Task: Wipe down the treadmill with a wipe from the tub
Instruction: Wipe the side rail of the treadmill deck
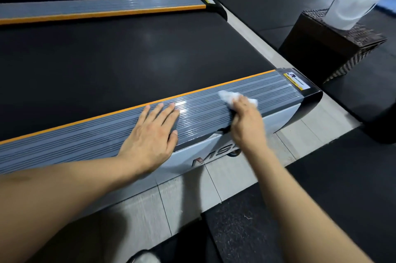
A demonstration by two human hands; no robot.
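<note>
Mid-wipe on near side rail [107, 134] of treadmill [128, 59]. Right hand [246, 121] w/ grip closed on bunched white wipe [227, 96], pressing it onto ribbed grey rail top, close to rear end cap [308, 95]. Left hand [150, 136] flat on same rail, fingers straight, holding nothing, just bracing. Tub [351, 5] up right on wicker stand [334, 48], well apart from rail; blurred, lid state unclear.

For doing this step well:
- Run strokes along ribs, not across, so wipe gets into grooves.
- Spread wipe flatter under fingers; bunched as is, probably covers only a narrow strip per pass.
- Keep pressure even, overlap passes from orange edge strip [85, 119] out to outer lip.
- Finish rear end incl. end cap and yellow warning label [296, 81], then work back toward left hand; shift that hand off rail before reaching it, else patch under palm gets missed.
- White side panel [278, 119] w/ logo likely still needs doing, as does far rail [102, 8].
- Refold to clean face once wipe looks grey.
</note>
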